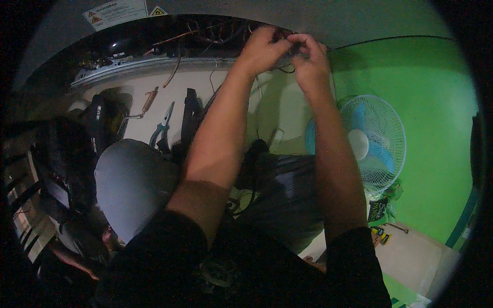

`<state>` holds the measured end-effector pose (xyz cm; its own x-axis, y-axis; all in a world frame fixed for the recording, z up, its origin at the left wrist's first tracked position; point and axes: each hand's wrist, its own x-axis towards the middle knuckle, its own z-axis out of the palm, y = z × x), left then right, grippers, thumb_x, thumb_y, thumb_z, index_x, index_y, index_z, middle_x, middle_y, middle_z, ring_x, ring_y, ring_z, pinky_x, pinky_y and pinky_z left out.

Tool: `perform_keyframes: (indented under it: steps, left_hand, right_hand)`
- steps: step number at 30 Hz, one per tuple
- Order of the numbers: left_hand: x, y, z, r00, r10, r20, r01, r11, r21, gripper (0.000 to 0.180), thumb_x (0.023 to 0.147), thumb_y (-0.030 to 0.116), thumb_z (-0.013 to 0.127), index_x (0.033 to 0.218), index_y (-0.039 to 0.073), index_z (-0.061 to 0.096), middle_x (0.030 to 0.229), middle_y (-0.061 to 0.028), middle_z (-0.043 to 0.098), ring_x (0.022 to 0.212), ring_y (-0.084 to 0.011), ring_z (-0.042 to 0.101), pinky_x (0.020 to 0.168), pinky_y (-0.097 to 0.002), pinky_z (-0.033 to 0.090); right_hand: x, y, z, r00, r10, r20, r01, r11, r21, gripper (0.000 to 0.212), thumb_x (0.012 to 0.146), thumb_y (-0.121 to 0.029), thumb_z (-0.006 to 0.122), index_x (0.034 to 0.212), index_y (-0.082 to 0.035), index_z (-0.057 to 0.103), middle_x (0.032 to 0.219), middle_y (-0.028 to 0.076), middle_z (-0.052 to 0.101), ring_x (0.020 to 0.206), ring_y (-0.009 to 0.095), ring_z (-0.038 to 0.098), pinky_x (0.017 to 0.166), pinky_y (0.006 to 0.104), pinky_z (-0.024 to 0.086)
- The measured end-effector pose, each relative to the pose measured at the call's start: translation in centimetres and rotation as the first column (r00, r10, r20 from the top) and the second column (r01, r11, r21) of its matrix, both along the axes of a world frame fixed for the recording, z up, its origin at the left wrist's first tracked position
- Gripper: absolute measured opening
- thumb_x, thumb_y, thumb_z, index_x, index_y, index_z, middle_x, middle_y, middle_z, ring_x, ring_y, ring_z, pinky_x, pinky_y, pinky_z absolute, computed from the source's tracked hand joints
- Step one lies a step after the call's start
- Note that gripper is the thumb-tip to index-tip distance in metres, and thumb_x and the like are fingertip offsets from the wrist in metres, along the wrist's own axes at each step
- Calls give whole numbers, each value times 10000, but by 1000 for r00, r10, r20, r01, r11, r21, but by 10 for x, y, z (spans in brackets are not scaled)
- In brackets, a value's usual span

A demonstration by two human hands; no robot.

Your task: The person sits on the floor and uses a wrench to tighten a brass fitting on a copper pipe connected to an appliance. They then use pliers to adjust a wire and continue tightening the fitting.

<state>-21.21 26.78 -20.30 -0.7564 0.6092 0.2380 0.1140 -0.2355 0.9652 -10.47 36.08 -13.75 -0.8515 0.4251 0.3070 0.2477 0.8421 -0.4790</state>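
Left hand point(262, 49) and right hand point(308, 59) met fingertip to fingertip, pinching dark wires point(287, 66) at the appliance's open compartment point(169, 38); both equally near.

At top centre I can't tell what my left hand point(262, 49) and right hand point(308, 59) pinch: the fingertips cover it, and the wires point(205, 33) around them blur into the dark cavity. The label point(115, 11) at upper left is cut by the frame's edge. My forearms hide part of the floor and the fan's point(372, 141) left rim. The dark gear point(61, 169) at left is too dim to identify.
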Motion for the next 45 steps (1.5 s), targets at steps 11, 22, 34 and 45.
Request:
perform_keyframes:
  steps: [11, 22, 34, 45]
  left_hand:
    - [13, 14, 6, 931, 316, -183, -338, 935, -109, 355, 915, 305, 603, 923, -36, 702, 901, -274, 676, 859, -410, 668, 774, -455, 510]
    - [9, 23, 2, 949, 305, -84, -312, 946, -89, 357, 823, 281, 640, 994, -27, 699, 919, -229, 707, 874, -393, 679, 815, -451, 509]
    - [-7, 37, -12, 919, 359, -160, -375, 924, -77, 390, 773, 220, 713, 1105, 18, 685, 1105, -220, 695, 1040, -410, 653, 933, -446, 503]
    - [-16, 23, -12, 999, 13, -50, -24, 976, -218, 352, 775, 259, 597, 1003, 11, 698, 1015, -208, 699, 942, -364, 667, 845, -412, 515]
  right_hand:
    - [-1, 4, -3, 954, -228, -194, -17, 607, -794, 377, 866, 32, 581, 1239, 5, 538, 1185, 133, 610, 1088, 239, 608, 941, 380, 504]
    - [-8, -3, -5, 897, -382, -221, -18, 469, -883, 294, 874, 60, 611, 1167, 34, 613, 1081, 123, 664, 890, 179, 636, 777, 283, 514]
    - [-6, -4, 1, 957, -284, -65, 105, 544, -832, 481, 845, 19, 620, 1322, -6, 558, 1153, 128, 640, 1012, 206, 617, 855, 334, 504]
    - [-7, 15, -9, 952, -296, 76, 305, 905, -297, 339, 768, -190, 721, 1076, -50, 702, 866, 132, 669, 779, 284, 640, 760, 392, 522]
